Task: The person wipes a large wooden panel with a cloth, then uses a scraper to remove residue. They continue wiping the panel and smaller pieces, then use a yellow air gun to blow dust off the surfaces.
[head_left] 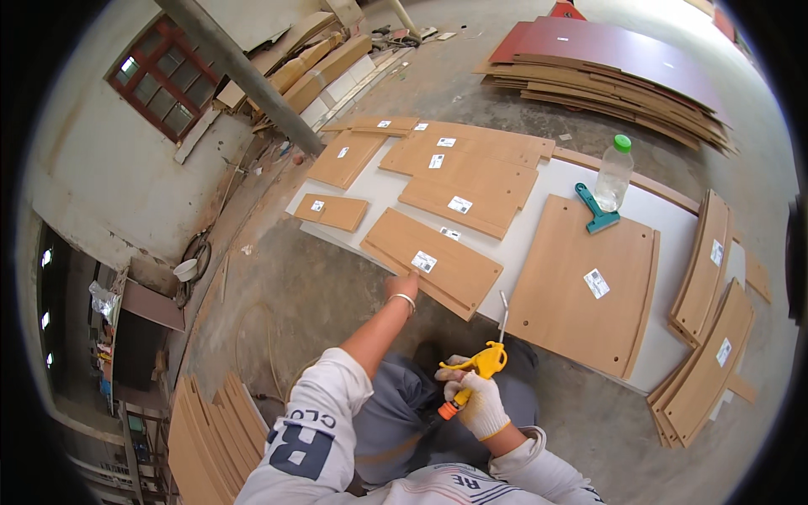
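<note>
My right hand (pixel 481 406), in a pale work glove, is closed around a yellow air blow gun (pixel 486 360). The gun's thin metal nozzle points up and away, and an orange fitting is at its lower end. My bare left hand (pixel 401 286), with a bracelet at the wrist, is closed at the near edge of a wood-coloured panel (pixel 454 268). Its fingertips are partly hidden there. This panel bears a white label and lies on a white-topped surface (pixel 539 231). To its right lies a larger wood-coloured panel (pixel 572 286).
On the table stand a clear bottle with a green cap (pixel 615 174) and a teal scraper (pixel 596 210). Curved panels (pixel 707 362) lean at the right end. Red-topped boards (pixel 602 59) are stacked behind. More boards (pixel 215 438) lie at lower left. A pole (pixel 244 76) slants at upper left.
</note>
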A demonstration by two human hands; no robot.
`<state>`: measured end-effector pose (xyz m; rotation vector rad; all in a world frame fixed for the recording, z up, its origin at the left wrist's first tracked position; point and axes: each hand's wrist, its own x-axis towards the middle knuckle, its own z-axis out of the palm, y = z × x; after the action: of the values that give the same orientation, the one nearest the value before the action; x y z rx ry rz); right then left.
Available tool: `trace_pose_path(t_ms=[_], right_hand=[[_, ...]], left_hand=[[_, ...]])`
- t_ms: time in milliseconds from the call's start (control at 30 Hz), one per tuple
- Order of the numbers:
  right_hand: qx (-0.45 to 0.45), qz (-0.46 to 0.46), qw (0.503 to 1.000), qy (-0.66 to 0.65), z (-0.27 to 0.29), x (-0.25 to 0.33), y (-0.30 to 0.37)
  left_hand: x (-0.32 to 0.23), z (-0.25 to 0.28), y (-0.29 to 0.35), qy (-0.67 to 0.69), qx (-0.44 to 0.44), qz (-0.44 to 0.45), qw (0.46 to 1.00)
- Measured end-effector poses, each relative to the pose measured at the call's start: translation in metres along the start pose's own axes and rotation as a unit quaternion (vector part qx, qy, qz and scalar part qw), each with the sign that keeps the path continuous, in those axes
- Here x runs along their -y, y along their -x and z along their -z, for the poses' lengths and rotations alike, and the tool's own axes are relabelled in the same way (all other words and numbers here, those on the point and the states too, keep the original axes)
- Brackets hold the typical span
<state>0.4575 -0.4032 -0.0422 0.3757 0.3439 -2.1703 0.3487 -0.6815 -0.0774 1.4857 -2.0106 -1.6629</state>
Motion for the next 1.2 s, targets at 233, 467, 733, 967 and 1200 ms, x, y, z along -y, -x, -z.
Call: trace_pose_path(t_ms=[233, 467, 733, 967, 1200], right_hand=[[-0.038, 0.023, 0.999, 0.018, -0.012, -0.010, -0.032], [-0.076, -0.127, 0.979, 0.141, -0.030, 0.000, -0.063], [-0.129, 0.044, 0.986, 0.099, -0.046, 0.033, -0.046], [-0.073, -0.050, 0.988, 0.127, -0.042, 0.026, -0.017], [-0.046, -0.246, 0.955, 0.158, -0.077, -0.033, -0.035]], left_hand=[[0.019, -0.009, -0.055, 0.071, 0.139, 0.176, 0.972], [0.008, 0.039, -0.028, 0.042, 0.128, 0.095, 0.986], [-0.024, 0.050, -0.012, 0.201, 0.091, 0.078, 0.972], [-0.027, 0.047, -0.028, 0.235, 0.049, -0.007, 0.971], [-0.054, 0.083, -0.023, 0.135, -0.025, -0.128, 0.982]])
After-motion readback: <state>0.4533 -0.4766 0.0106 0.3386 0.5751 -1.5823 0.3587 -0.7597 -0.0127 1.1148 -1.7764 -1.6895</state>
